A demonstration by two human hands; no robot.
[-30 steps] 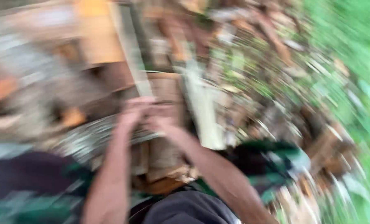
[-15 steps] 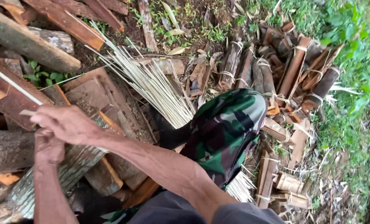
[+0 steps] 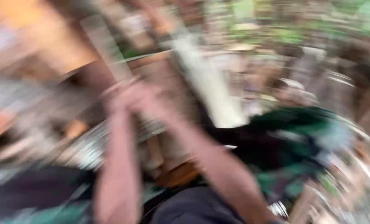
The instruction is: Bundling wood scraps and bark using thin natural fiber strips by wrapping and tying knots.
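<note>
The view is heavily smeared by motion, so only broad shapes can be read. Nearest the camera sits the person's dark grey lap (image 3: 185,209), and just right of it a raised knee in green camouflage cloth (image 3: 293,149), bent up so that the forearms can work in front of it. From the lap both bare forearms run up and meet above it. The left hand (image 3: 118,97) and the right hand (image 3: 145,97) sit close together, apparently touching, as hands do when both work one small thing. Whether either is clenched, loose or gripping something cannot be told through the blur, and nothing held between them can be made out.

Just beyond the hands, up and to the right of them, a pale bundle of thin sticks (image 3: 210,83) slants away, its near end going down beside the knee, within reach of the hands. Behind and left of the hands lie brown slabs of cut wood (image 3: 89,74), apparently piled. Farther off, past the bundle, only brown and green smears show, which seem to be wood scraps and grass.
</note>
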